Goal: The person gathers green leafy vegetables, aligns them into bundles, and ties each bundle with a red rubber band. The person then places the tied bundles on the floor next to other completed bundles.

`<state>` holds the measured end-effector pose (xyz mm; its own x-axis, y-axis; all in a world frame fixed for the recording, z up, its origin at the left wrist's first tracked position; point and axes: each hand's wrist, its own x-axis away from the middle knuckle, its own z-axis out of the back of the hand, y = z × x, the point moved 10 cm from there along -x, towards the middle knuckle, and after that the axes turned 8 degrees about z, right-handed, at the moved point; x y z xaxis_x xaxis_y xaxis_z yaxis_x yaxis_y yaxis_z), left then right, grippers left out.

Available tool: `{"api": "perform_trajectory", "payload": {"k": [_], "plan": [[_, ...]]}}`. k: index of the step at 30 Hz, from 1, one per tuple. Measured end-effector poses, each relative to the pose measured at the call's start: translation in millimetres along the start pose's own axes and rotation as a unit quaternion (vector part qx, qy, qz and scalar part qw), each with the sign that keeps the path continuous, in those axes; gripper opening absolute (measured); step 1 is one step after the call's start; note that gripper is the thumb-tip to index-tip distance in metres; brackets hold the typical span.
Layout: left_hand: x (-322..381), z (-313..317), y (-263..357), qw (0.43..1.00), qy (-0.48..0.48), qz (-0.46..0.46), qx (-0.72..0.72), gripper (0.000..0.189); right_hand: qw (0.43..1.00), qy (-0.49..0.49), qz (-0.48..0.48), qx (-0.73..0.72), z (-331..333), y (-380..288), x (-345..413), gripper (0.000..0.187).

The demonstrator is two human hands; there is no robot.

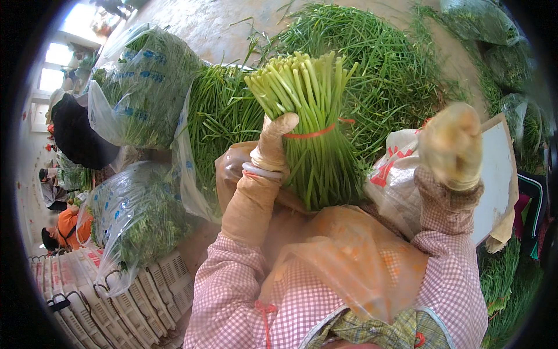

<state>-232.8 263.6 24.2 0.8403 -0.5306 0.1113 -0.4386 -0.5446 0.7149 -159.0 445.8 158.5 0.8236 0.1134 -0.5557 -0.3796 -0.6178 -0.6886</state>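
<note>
My left hand (pixel 277 139), in a tan rubber glove with rings of elastic at the wrist, grips a thick bundle of long green stems (pixel 311 91), likely garlic chives. A red band (pixel 310 134) circles the bundle near the thumb; the pale cut ends point up and the leaves hang down. To the right, my gloved right hand (pixel 451 144) is raised apart from the bundle and blurred, so its fingers cannot be made out. Below it lies a white woven sack (pixel 394 179) with red print. An orange-tinted plastic sheet (pixel 348 257) covers my lap and chest.
Loose green leaves (pixel 375 65) are heaped ahead. Clear plastic bags of greens (pixel 148 87) (pixel 144 209) stand at the left, beside an open bag of long stems (pixel 222 109). Stacked cartons (pixel 130 305) lie lower left. A pale board (pixel 495 174) is at the right. People sit far left.
</note>
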Motion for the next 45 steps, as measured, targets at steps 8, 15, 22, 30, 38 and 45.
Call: {"api": "perform_trajectory", "payload": {"k": [8,15,22,30,38,45], "plan": [[-7.8,4.4,9.2,0.995,0.008,-0.044,-0.091,0.078,0.899,0.113,-0.119,0.406,52.8,78.5,20.2,0.012],[-16.3,28.6,28.7,0.963,0.138,-0.187,-0.138,0.09,0.875,0.092,-0.136,0.455,52.2,90.3,3.7,0.12],[-16.1,10.3,-7.6,0.941,0.149,-0.131,-0.274,0.094,0.784,0.024,0.06,0.617,21.8,126.8,-40.2,0.075],[-21.7,29.2,-31.1,0.966,0.139,-0.032,-0.215,0.098,0.851,0.039,-0.058,0.521,15.9,40.0,-105.4,0.052],[-27.0,11.7,-50.8,0.976,0.075,-0.009,-0.205,0.094,0.852,-0.315,-0.232,0.348,2.2,125.9,-81.9,0.052],[-23.6,20.0,-49.2,0.952,0.088,0.026,-0.291,0.101,0.66,-0.422,-0.156,0.602,-3.6,133.0,-59.8,0.059]]}}
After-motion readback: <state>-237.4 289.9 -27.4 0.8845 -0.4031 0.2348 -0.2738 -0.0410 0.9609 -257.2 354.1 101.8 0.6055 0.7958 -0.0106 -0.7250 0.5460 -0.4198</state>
